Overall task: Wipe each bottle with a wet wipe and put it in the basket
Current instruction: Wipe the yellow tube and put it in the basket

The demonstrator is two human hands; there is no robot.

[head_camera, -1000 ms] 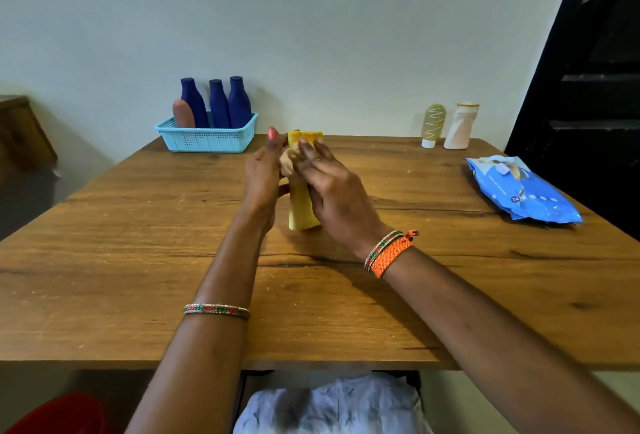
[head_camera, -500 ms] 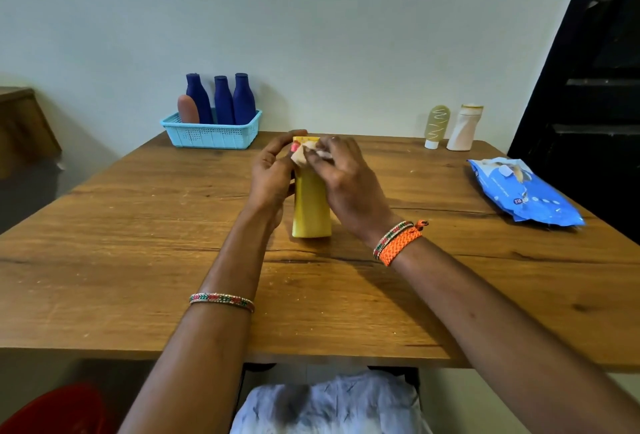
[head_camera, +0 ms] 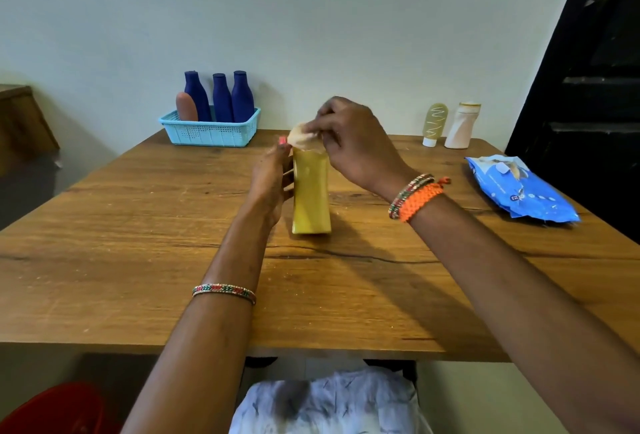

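Right, status from my feed:
Yellow bottle [head_camera: 310,191]: stands upright on the wooden table [head_camera: 138,243], roughly mid-table, in front of me.
Left hand [head_camera: 272,179]: I grip the bottle's left side, fingers curled round it; a painted nail shows at the bottle's top edge.
Right hand [head_camera: 353,146]: raised over the bottle's top, fingertips pinching a crumpled wet wipe [head_camera: 302,137].
Wipe: bunched and pale, touching the top edge of the bottle. I can't tell how much of the top it covers.
Basket [head_camera: 209,130]: light blue, at the far left of the table by the wall.
Basket contents: three dark blue bottles [head_camera: 221,97] upright, plus one brown bottle [head_camera: 186,106] leaning at the left end.
Waiting bottles: a yellowish tube [head_camera: 434,123] standing on its white cap and a white bottle [head_camera: 461,125], side by side at the far right, well apart from the basket.
Wipes pack [head_camera: 519,191]: blue, lying flat near the right edge, a wipe sticking out of its opening.
Wrists: orange braided band [head_camera: 417,198] and a beaded one on my right, a thin beaded bracelet [head_camera: 224,290] on my left.
Background: pale wall, dark door [head_camera: 588,69] at right.
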